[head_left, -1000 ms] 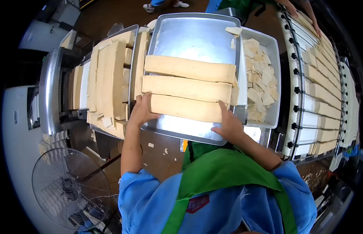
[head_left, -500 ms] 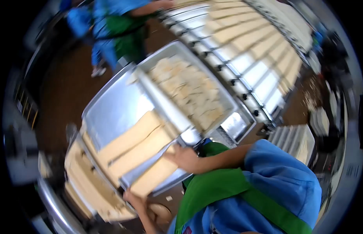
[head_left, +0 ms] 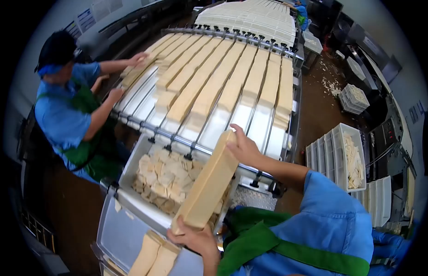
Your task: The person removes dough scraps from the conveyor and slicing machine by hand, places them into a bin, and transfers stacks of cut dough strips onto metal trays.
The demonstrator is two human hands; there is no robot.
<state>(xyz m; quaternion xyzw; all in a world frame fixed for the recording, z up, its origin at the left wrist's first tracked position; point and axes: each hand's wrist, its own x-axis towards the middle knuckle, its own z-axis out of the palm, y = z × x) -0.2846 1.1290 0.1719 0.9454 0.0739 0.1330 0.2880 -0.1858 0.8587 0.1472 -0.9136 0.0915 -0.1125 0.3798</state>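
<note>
A long, thick block of pale dough strips (head_left: pixel 207 184), apparently stacked in layers, is held at a slant between my hands. My left hand (head_left: pixel 195 240) grips its near lower end, and my right hand (head_left: pixel 244 147) is closed round its far upper end. Beneath the block, a white bin (head_left: pixel 139 154) contains many flat, square-cut pale pieces (head_left: pixel 165 177), partly hidden by it. Beyond my right hand, similar long blocks (head_left: pixel 214 78) lie side by side on a white slatted table (head_left: pixel 214 126). More blocks (head_left: pixel 152 255) rest on a metal tray (head_left: pixel 119 230) beside my left hand.
A co-worker (head_left: pixel 73 110) in blue and a green apron stands at the left, reaching to the table. A metal rail with black knobs (head_left: pixel 177 138) edges the table. White crates (head_left: pixel 336 156) with scraps stand on the right, and scraps (head_left: pixel 331 85) litter the floor.
My hands have gone from the strips on the metal tray to above the bin, now holding a long block between them. The view has swung toward the slatted table.
</note>
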